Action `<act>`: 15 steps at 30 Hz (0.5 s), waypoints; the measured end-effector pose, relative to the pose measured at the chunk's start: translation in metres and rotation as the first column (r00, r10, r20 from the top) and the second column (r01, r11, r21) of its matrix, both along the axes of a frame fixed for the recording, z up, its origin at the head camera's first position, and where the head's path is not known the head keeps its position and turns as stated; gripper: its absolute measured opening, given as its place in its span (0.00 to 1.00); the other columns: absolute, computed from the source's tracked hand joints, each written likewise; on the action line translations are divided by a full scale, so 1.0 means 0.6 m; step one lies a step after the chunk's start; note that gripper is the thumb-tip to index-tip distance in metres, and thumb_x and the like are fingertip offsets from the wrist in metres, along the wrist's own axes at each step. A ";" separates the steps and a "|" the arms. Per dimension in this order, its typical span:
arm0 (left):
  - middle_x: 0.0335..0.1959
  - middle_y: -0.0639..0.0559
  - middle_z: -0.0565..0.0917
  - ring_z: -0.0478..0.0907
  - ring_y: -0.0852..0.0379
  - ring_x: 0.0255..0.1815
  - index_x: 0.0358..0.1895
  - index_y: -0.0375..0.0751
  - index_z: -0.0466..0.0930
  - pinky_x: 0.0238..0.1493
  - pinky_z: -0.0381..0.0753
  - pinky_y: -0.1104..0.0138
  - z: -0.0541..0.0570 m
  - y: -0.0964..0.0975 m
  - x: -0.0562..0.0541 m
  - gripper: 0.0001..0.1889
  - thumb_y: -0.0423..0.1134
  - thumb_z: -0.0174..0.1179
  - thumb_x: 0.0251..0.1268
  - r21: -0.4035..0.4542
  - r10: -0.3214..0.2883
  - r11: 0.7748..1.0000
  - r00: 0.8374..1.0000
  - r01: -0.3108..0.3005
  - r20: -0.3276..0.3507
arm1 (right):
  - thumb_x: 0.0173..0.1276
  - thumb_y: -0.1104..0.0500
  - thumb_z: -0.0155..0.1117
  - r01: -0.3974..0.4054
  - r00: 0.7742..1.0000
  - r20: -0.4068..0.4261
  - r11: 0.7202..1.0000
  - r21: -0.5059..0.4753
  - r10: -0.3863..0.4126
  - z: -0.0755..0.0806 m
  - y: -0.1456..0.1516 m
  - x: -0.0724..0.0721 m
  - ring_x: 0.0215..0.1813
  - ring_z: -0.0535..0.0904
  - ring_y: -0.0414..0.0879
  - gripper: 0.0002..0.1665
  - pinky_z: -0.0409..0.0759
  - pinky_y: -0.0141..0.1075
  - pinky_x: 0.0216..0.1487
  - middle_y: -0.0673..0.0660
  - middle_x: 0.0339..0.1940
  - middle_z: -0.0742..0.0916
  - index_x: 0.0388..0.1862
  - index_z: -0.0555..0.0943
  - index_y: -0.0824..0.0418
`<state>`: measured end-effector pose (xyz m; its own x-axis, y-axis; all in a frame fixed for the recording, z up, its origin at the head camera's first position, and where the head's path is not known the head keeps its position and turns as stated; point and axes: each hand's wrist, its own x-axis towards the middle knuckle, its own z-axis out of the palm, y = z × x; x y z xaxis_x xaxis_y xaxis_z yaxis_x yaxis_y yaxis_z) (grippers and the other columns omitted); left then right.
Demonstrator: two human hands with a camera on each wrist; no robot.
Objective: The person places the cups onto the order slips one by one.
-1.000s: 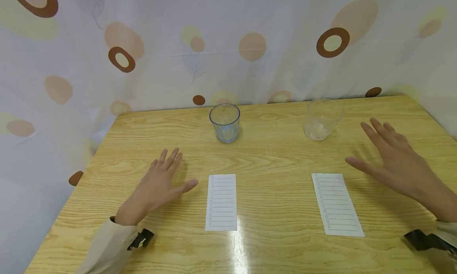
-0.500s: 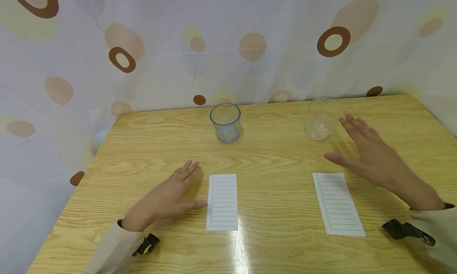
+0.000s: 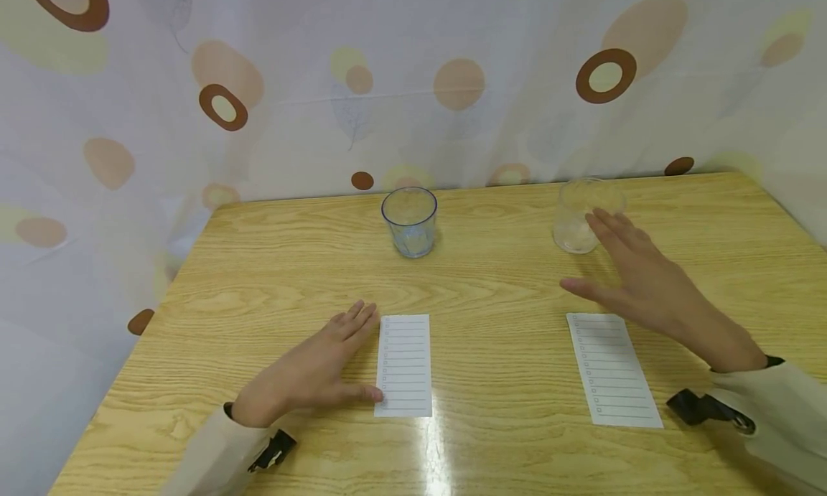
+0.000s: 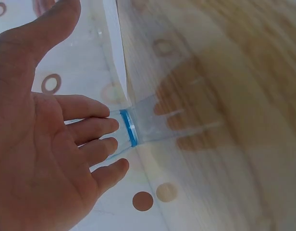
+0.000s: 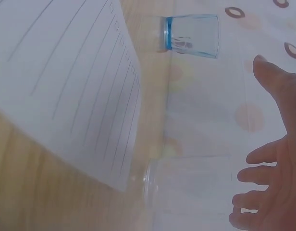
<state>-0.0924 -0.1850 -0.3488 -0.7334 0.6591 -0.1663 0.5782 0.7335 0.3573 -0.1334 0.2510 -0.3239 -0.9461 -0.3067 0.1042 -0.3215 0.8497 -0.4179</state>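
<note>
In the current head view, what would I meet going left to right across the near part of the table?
Left sleeve → left hand → left lined sheet → right lined sheet → right sleeve. The right hand overlaps the right lined sheet, so it is left out.

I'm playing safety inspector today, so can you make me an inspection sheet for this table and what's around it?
Surface: wooden table, shiny with glare at the near side.
Job's things: blue-rimmed cup and clear cup, both upright near the far edge; left slip and right slip, lined paper with little boxes, nearer the person.
Clutter: nothing seen.
Left hand: open, holding nothing; thumb overlaps the left slip's edge in the head view, touch unclear.
Right hand: open, holding nothing; fingertips in front of the clear cup, touch unclear.
Cables: nothing seen.
Surroundings: pale cloth with spots and rings behind.
</note>
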 end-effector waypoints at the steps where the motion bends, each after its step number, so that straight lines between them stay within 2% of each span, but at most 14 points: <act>1: 0.77 0.37 0.47 0.40 0.42 0.78 0.75 0.29 0.46 0.74 0.47 0.47 -0.001 0.001 0.000 0.56 0.65 0.62 0.55 -0.005 -0.004 1.000 1.000 0.004 -0.001 | 0.64 0.38 0.64 -0.006 1.000 -0.005 1.000 0.001 0.006 -0.001 -0.003 -0.001 0.78 0.38 0.63 0.58 0.48 0.69 0.67 0.61 0.79 0.49 0.80 0.43 0.59; 6: 0.77 0.36 0.47 0.40 0.42 0.78 0.75 0.27 0.47 0.74 0.47 0.48 -0.004 0.004 0.002 0.57 0.65 0.63 0.55 -0.003 -0.029 1.000 1.000 0.029 -0.008 | 0.64 0.38 0.64 -0.019 0.999 -0.026 1.000 -0.011 0.019 0.000 -0.019 -0.003 0.78 0.40 0.61 0.58 0.46 0.63 0.71 0.63 0.79 0.52 0.79 0.44 0.61; 10: 0.77 0.36 0.47 0.40 0.41 0.78 0.74 0.27 0.47 0.74 0.47 0.48 -0.006 0.005 0.002 0.57 0.65 0.63 0.55 -0.001 -0.037 0.999 0.999 0.037 -0.011 | 0.63 0.37 0.64 -0.009 1.000 -0.011 1.000 -0.020 0.009 0.002 -0.031 -0.004 0.78 0.42 0.62 0.58 0.53 0.69 0.65 0.59 0.80 0.51 0.80 0.44 0.58; 15: 0.77 0.36 0.47 0.39 0.42 0.78 0.75 0.27 0.47 0.74 0.47 0.48 -0.007 0.007 0.003 0.57 0.65 0.63 0.55 -0.013 -0.034 0.999 0.999 0.034 -0.006 | 0.63 0.37 0.64 -0.013 1.000 0.014 1.000 -0.024 0.014 0.005 -0.046 -0.008 0.77 0.42 0.65 0.60 0.55 0.72 0.62 0.58 0.80 0.49 0.80 0.42 0.56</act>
